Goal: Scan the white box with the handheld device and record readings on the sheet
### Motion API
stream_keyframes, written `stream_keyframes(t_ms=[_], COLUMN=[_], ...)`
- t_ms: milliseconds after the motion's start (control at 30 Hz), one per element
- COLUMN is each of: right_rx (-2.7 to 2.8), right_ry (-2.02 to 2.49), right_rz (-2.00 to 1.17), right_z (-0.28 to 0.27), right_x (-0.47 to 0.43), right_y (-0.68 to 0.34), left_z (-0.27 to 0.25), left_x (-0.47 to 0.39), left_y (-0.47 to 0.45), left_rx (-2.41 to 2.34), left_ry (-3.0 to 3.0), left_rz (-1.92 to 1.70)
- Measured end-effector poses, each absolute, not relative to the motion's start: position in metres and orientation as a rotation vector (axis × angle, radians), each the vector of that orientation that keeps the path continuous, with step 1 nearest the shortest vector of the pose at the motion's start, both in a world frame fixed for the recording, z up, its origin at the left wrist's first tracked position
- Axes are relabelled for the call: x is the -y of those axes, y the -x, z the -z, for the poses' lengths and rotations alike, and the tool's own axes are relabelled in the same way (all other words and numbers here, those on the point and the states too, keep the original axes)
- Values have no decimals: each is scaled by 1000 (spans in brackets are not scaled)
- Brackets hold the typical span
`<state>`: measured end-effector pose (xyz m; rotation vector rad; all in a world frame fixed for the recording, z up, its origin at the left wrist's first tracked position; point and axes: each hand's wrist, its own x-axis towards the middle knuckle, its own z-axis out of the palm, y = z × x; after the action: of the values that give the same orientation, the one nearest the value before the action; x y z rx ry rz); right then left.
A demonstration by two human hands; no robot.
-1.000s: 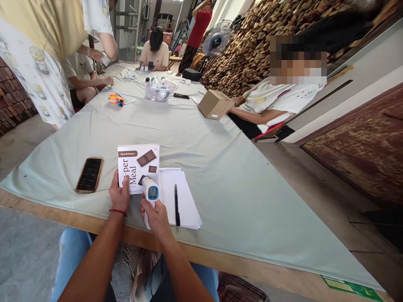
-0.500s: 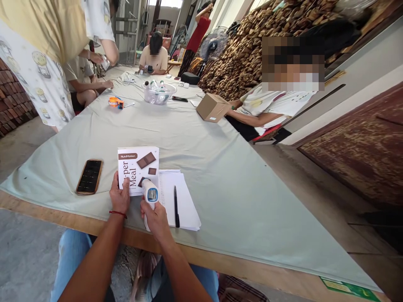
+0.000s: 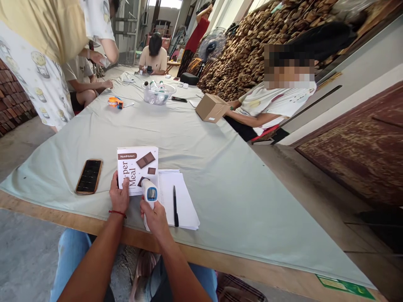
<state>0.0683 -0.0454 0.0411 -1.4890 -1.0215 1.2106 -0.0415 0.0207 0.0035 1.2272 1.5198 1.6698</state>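
Your left hand [image 3: 119,196] clasps the white box [image 3: 137,169] by its near left edge, seemingly to steady it; your right hand [image 3: 155,217] is wrapped round the thermometer [image 3: 146,189], screen [image 3: 152,193] facing you, likely for easy reading. Box at near side of table [image 3: 239,201], just left of papers [image 3: 185,201]: brown label [image 3: 127,156], dark printed squares [image 3: 146,160], large lettering [image 3: 132,174] sideways.

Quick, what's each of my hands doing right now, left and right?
Left hand: closed on the white NutriMotion box, thumb across its front.
Right hand: closed around the handle of the white gun-shaped device.
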Motion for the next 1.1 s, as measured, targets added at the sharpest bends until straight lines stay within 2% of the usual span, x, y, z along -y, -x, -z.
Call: stream_keyframes(t_ms=[400,700,1100], right_rx=[963,1043,833], right_ry=[1355,1268,1399], right_rz=[-1328,-1364,-1076], right_z=[-35,-43,-59], right_x=[50,68,99], right_y=[-71,-84,-149], left_z=[8,10,16], left_x=[-23,-25,-32], left_y=[45,40,49], left_rx=[-1642,-1348,-1589], left_ry=[-1359,-1230,-1265], left_rz=[-1586,-1803,-2135])
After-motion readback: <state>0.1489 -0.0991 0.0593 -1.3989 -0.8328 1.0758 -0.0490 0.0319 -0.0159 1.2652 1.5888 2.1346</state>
